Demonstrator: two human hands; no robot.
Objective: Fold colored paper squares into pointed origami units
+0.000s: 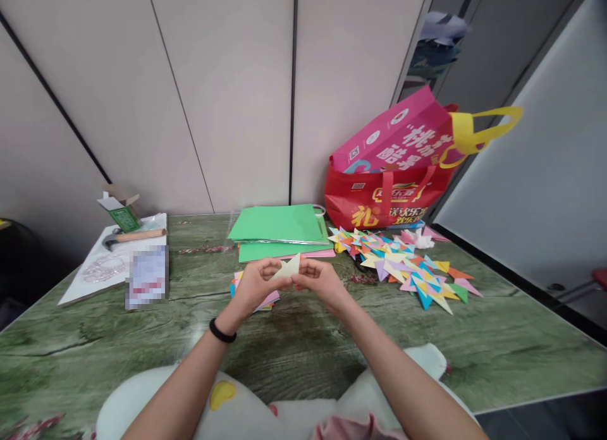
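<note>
A small cream-coloured piece of folded paper [288, 267] is held up between my two hands, above the table. My left hand [258, 282] pinches its left side, thumb in front and fingers behind. On the other side my right hand [322, 282] grips the right edge between thumb and fingers. Under and behind my left hand lies a small stack of coloured paper squares [269, 301], partly covered by the hand. To the right spreads a pile of folded paper pieces [403, 263] in many colours, pointed in shape.
Green paper sheets [279, 225] lie at the back middle. Behind the folded pieces stands a red bag [393, 196] with a pink bag [403, 133] in it. At left, a hammer [137, 236] and a small open box [122, 212] rest on a white board [90, 279].
</note>
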